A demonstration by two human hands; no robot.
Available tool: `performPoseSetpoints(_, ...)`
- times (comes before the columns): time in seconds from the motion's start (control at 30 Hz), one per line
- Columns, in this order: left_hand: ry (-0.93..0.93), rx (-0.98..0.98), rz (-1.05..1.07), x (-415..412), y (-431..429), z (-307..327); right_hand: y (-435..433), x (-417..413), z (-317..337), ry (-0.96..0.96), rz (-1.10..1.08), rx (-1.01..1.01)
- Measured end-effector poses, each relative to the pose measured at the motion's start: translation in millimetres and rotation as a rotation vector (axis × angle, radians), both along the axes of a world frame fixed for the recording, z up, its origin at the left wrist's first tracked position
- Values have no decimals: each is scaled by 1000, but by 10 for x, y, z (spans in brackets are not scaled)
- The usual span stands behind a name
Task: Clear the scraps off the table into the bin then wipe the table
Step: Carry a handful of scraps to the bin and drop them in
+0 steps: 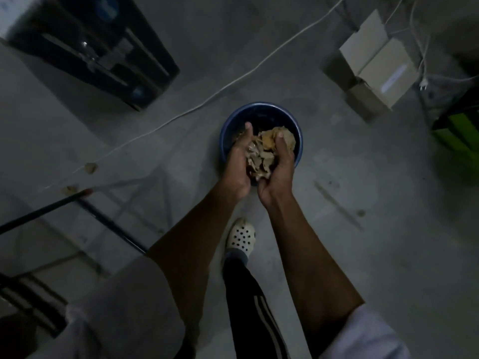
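Both hands are cupped together, fingers curled inward, around a wad of crumpled tan paper scraps [264, 151]. The left hand [237, 164] clasps one side and the right hand [278, 167] the other. The wad is held directly above a round dark-blue plastic bin [225, 136] standing on the grey concrete floor [363, 229]. To the left, two small tan scraps [89, 167] lie on what seems, in the dim light, to be the pale grey table [31, 130].
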State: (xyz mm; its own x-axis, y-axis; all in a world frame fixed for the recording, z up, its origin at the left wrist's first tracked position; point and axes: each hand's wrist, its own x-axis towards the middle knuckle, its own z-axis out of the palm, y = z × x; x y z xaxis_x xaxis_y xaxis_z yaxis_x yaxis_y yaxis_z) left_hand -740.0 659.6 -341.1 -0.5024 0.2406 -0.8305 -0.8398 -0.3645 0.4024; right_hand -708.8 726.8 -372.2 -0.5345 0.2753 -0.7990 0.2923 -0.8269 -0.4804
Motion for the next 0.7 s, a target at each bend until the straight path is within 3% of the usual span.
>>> performPoseSetpoints(0.13, 16, -94, -35, -3, -77, -90, 142, 53, -185, -140, 25, -6)
performPoseSetpoints(0.37, -20, -183, -2, 160, -333, 759, 40, 347, 764, -225, -20, 1)
performPoseSetpoints(0.5, -57, -155, 5, 359, -698, 1605, -318, 575, 1646, -135, 19, -32)
performPoseSetpoints(0.7, 160, 54, 101, 990, -1744, 2975, -1335, 1022, 3140, 114, 196, 23)
